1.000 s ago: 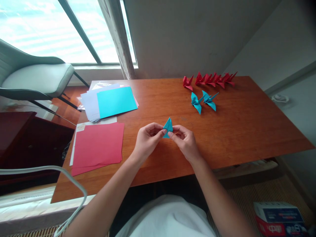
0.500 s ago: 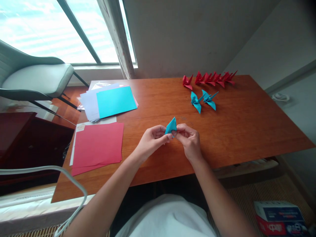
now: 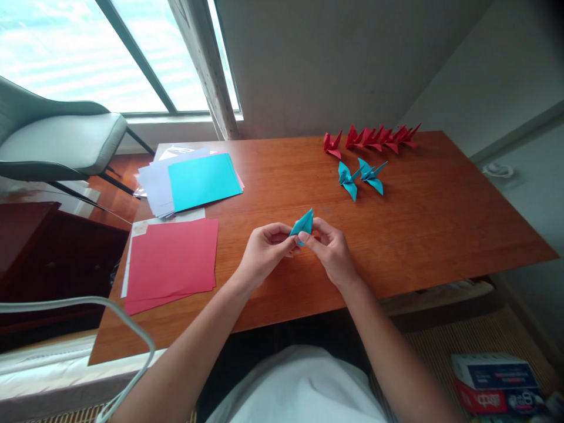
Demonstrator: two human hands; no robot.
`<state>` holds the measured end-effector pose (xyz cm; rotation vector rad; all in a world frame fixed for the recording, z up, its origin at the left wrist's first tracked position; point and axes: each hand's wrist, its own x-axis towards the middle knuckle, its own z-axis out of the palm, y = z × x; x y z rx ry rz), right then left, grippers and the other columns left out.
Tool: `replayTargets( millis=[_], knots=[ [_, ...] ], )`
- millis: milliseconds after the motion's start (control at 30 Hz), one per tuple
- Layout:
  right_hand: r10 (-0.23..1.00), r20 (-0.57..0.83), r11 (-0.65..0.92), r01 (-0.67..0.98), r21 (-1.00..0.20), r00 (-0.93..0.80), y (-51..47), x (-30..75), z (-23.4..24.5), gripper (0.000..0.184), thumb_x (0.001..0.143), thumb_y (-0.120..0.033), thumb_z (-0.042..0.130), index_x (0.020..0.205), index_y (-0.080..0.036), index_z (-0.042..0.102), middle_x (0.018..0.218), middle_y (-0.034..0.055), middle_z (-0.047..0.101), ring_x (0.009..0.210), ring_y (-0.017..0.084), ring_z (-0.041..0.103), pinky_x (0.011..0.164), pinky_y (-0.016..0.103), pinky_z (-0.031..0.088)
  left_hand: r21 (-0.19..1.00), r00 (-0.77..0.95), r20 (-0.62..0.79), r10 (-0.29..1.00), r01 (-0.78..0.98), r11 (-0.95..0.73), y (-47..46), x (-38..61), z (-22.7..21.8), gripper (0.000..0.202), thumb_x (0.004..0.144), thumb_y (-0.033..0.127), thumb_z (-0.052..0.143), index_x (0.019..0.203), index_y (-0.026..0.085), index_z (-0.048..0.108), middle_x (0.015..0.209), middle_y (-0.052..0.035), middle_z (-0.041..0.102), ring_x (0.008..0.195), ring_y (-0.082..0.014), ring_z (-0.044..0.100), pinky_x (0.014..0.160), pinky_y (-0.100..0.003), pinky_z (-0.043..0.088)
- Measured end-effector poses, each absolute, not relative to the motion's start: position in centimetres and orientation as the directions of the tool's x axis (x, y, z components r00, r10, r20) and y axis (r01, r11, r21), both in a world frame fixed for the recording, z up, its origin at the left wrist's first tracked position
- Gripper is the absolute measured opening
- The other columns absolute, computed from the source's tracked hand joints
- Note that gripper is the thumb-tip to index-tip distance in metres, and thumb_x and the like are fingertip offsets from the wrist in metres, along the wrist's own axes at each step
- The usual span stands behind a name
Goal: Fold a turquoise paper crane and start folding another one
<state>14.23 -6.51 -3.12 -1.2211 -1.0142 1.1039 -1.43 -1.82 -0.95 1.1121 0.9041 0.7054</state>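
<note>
A small folded piece of blue origami paper (image 3: 304, 223) is held between both hands above the near part of the table. My left hand (image 3: 268, 247) pinches its left side, with the thumb near its lower edge. On the other side, my right hand (image 3: 329, 247) grips it, the thumb pressed over its front. The paper's pointed tip faces up and away from me. Past the hands stand two blue paper cranes (image 3: 360, 177), and behind them runs a row of several red paper cranes (image 3: 379, 138).
Red paper sheets (image 3: 171, 258) lie at the table's (image 3: 440, 217) left, with blue sheets (image 3: 205, 181) over white ones (image 3: 154, 185) behind. A white cable (image 3: 132, 326) curves past the near left corner. A chair (image 3: 61, 141) stands by the window; boxes (image 3: 497, 382) sit low at right.
The folded blue paper has tilted and turned between my fingers, showing a different face. My right thumb has shifted left across its front. The cranes and sheets keep their places on the table.
</note>
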Motion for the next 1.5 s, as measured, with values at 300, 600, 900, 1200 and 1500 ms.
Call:
replayTargets(
  millis=[300,600,900,1200,1500],
  knots=[
    [0.984,-0.025,0.003,-0.161,-0.987,0.175,-6.36,14.32,-3.12,0.016,0.081,-0.039,0.080,0.089,-0.026,0.077,0.085,-0.0001,0.070,0.083,0.017,0.062,0.076,0.030,0.050,0.967,0.476,-0.216,0.853,-0.018,0.254,-1.97,-1.34,-0.65,0.036,0.070,0.048,0.086,0.080,0.016,0.073,0.073,-0.0032,0.073,0.068,-0.0155,0.069,0.060,-0.022,0.052],
    [0.952,0.054,0.095,-0.125,-0.988,0.301,-6.56,14.50,-2.63,0.007,0.081,-0.033,0.077,0.083,-0.027,0.080,0.091,0.0020,0.070,0.084,0.018,0.061,0.067,0.029,0.047,0.967,0.505,-0.231,0.831,0.022,0.256,-2.13,-1.21,-0.71,0.035,0.072,0.047,0.083,0.082,0.015,0.073,0.074,-0.0046,0.074,0.067,-0.0163,0.068,0.057,-0.023,0.050],
    [0.950,0.023,0.090,-0.201,-0.976,0.312,-6.37,14.65,-2.99,0.011,0.085,-0.036,0.074,0.082,-0.026,0.079,0.088,0.0002,0.069,0.065,0.011,0.048,0.057,0.027,0.038,0.963,0.519,-0.247,0.818,0.040,0.265,-2.12,-1.17,-0.84,0.035,0.073,0.046,0.082,0.082,0.015,0.071,0.072,-0.0035,0.072,0.065,-0.0156,0.068,0.056,-0.022,0.049],
    [0.957,0.015,0.055,-0.129,-0.990,0.289,-6.40,14.57,-3.22,0.024,0.089,-0.048,0.069,0.095,-0.026,0.077,0.080,-0.0004,0.067,0.062,0.012,0.048,0.055,0.026,0.038,0.966,0.520,-0.241,0.820,0.048,0.253,-2.04,-1.16,-0.85,0.032,0.076,0.045,0.080,0.084,0.016,0.070,0.077,-0.0035,0.072,0.069,-0.0162,0.068,0.062,-0.024,0.053],
    [0.901,0.126,0.111,0.061,-0.992,0.415,-6.43,14.52,-2.95,0.028,0.085,-0.051,0.075,0.077,-0.024,0.071,0.073,-0.0003,0.068,0.069,0.016,0.060,0.064,0.029,0.048,0.974,0.517,-0.220,0.827,0.071,0.214,-2.23,-1.17,-1.24,0.027,0.076,0.041,0.080,0.079,0.015,0.071,0.073,-0.0028,0.070,0.066,-0.0148,0.064,0.061,-0.024,0.050]
  ],
)
